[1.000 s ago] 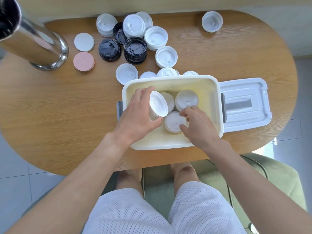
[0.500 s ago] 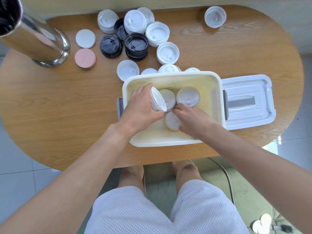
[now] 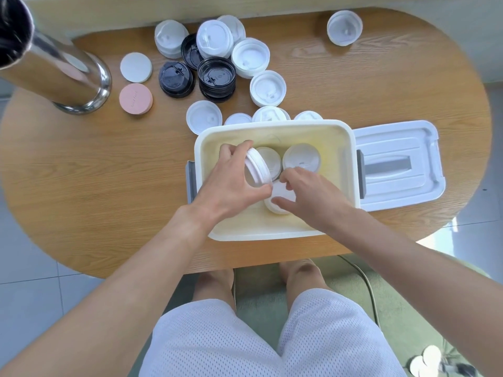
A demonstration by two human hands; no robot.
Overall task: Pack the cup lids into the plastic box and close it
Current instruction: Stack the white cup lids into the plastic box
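Change noted against the frames from a second and half a second back: both hands have gone deeper into the plastic box (image 3: 275, 131) and drawn together. The left hand (image 3: 231, 183) holds the same stack of white lids (image 3: 257, 170) on edge, tilted, now carried further toward the far-left part of the box. The right hand (image 3: 313, 197) has slid over the near lid stack (image 3: 280, 198), covering more of it than before. Judgement: the right hand is making room or steadying while the left seats its stack; packing is early, closing far off.

Box: cream, rectangular, open, on the bench (image 3: 109, 186), grey latches at both ends. Its white box cover (image 3: 397, 167) lies flat, just beyond the right hand's knuckle side, touching the box's right end.

Left fingers: curled round the stack, thumb on the near rim, fingertips on the far rim; gripping. Right fingers: bent, index and thumb either side of the near stack, touching it; whether they pinch it I cannot tell.

Beyond both sets of fingertips, inside the box: two lid stacks, side by side (image 3: 300, 159).

Unpacked lids (image 3: 268, 88), white and black, lie well beyond the fingertips past the far wall; one lone lid (image 3: 344, 27) sits far right.
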